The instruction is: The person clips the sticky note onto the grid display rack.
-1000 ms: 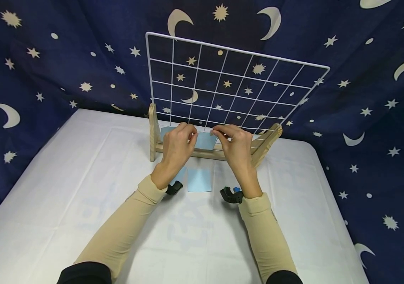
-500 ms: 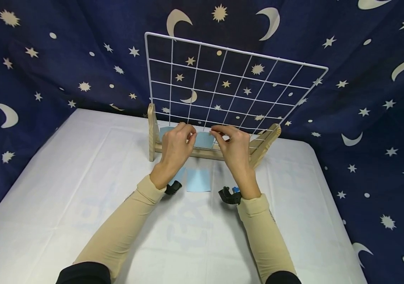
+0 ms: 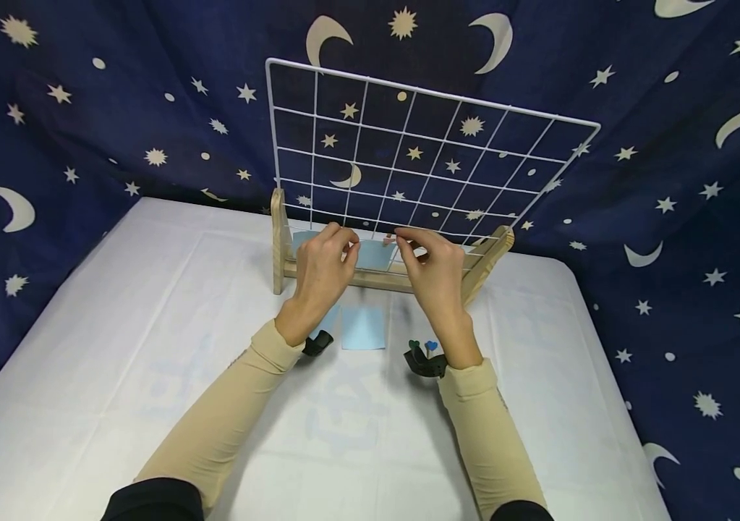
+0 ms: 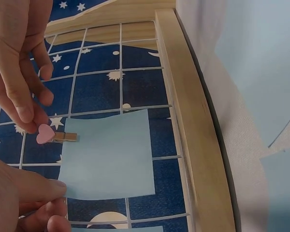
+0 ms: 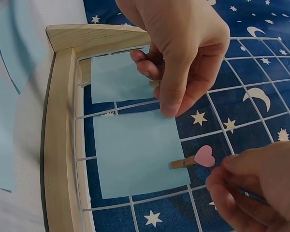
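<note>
Pinching blue paper square [image 5: 137, 157]: left hand [image 3: 326, 260]. Pink-heart clothespin [image 4: 60, 137]: on square's edge. Right hand [image 3: 436, 266]: near square, narrowly parted.

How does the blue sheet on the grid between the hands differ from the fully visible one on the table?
The grid sheet hangs against the grid; the table sheet lies on the table.
A pink heart clothespin grips the grid sheet's top edge; the table sheet has none.
The left hand pinches the grid sheet's corner; no hand touches the table sheet.
Both are light blue.
</note>
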Motion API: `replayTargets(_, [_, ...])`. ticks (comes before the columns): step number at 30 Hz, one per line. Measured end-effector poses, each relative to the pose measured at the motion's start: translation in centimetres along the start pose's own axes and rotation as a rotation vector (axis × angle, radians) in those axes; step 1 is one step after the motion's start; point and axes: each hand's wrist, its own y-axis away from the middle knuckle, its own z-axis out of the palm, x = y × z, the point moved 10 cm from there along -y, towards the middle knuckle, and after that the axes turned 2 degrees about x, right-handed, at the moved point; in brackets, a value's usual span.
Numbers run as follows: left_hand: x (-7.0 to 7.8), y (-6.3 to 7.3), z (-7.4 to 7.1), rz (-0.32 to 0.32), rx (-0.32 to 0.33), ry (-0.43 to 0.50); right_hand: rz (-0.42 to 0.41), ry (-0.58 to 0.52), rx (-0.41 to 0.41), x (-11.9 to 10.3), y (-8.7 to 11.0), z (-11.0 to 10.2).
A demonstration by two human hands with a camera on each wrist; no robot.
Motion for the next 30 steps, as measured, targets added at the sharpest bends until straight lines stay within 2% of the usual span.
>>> replayTargets(13, [1.1, 0.3, -0.4, 0.059, 0.04, 0.065, 0.067, -0.004, 0.04, 1.1, 1.3, -2.2])
replayTargets(17, [1.3, 0.5, -0.5, 0.072, 0.032, 0.064, 0.073, -0.005, 0.039, 1.7, 1.9, -2.6])
replayTargets(24, [0.8, 1.5, -0.1, 0.06, -0.029, 0.071, 0.068, 0.006, 0.035, 2.4, 3.2, -3.0])
replayTargets(30, [0.1, 2.8, 1.1, 0.021, -0.152, 0.054, 0.092, 0.032, 0.007, 3.0, 4.3, -3.2])
